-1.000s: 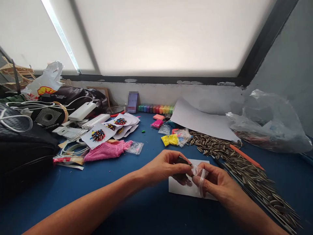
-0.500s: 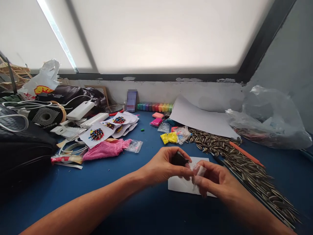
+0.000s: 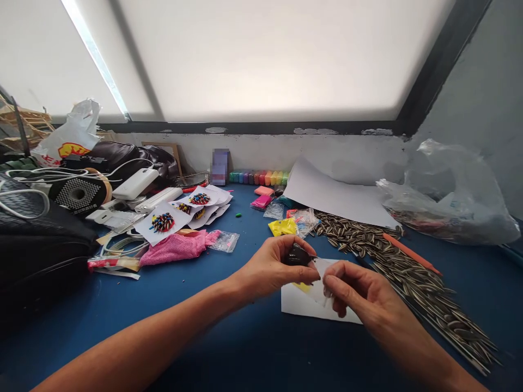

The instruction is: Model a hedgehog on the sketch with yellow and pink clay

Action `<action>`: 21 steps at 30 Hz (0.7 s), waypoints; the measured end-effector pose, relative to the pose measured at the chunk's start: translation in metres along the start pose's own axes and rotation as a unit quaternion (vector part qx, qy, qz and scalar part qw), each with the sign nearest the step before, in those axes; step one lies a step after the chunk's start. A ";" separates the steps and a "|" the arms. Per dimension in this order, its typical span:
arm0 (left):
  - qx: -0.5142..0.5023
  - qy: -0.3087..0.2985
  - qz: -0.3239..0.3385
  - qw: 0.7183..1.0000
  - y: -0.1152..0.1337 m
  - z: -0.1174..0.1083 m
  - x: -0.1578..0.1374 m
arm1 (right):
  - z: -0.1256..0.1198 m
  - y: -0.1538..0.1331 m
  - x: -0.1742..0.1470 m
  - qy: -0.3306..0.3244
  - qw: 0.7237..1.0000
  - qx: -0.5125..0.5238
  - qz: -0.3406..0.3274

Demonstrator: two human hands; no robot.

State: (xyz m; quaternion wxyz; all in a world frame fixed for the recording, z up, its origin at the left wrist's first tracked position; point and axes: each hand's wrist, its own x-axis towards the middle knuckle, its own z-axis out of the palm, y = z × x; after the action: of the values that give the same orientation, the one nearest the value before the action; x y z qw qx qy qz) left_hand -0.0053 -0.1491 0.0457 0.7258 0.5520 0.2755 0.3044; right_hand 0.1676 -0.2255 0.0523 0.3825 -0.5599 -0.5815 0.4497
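Observation:
Between the fingers and thumb of my left hand [image 3: 272, 267] is a black lump of modelling clay [image 3: 297, 255]. A thin clear plastic wrapper [image 3: 317, 293] stretches from it toward my right hand [image 3: 362, 294], whose thumb and fingers pinch the wrapper's edge. Both hands are above a white sheet of paper [image 3: 300, 307] on the blue table. On that sheet a yellow patch [image 3: 303, 286] shows, partly hidden by the left hand. Just beyond the hands lies a yellow clay packet [image 3: 283, 226].
Striped sunflower seeds [image 3: 412, 277] spread along the right, with an orange stick [image 3: 412, 254] on them. At left are decorated paper cards [image 3: 162, 223], a pink cloth [image 3: 175, 249] and a black bag [image 3: 44, 245]. Coloured clay blocks [image 3: 259, 178] line the wall.
The crumpled plastic between my hands is now drawn out flatter. My left hand has risen slightly, and the yellow patch on the sheet has come into view.

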 end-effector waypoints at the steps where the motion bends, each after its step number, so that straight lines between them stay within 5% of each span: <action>1: 0.009 0.006 0.005 1.000 0.000 -0.002 0.001 | 0.000 0.001 0.000 0.000 1.000 0.004 0.005; 6: 0.116 0.129 0.054 0.983 0.002 -0.031 0.012 | -0.001 0.005 0.000 0.043 0.999 -0.002 0.021; 10: 0.391 0.217 0.071 0.891 -0.003 -0.065 0.023 | -0.004 0.008 0.001 0.059 0.995 -0.080 0.013; 15: 0.526 0.229 0.101 0.813 -0.013 -0.089 0.028 | -0.007 0.014 0.004 0.091 0.985 -0.142 -0.022; 21: 0.611 0.168 0.154 0.758 -0.022 -0.076 0.028 | -0.009 0.023 0.008 0.098 0.968 -0.215 -0.089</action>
State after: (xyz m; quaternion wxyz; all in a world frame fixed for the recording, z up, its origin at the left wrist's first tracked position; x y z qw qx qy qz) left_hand -0.0397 -0.0843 0.0044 0.1202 0.8532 0.4317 0.2668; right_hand 0.1825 -0.2173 0.0323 0.3466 -0.6163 -0.6714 0.2219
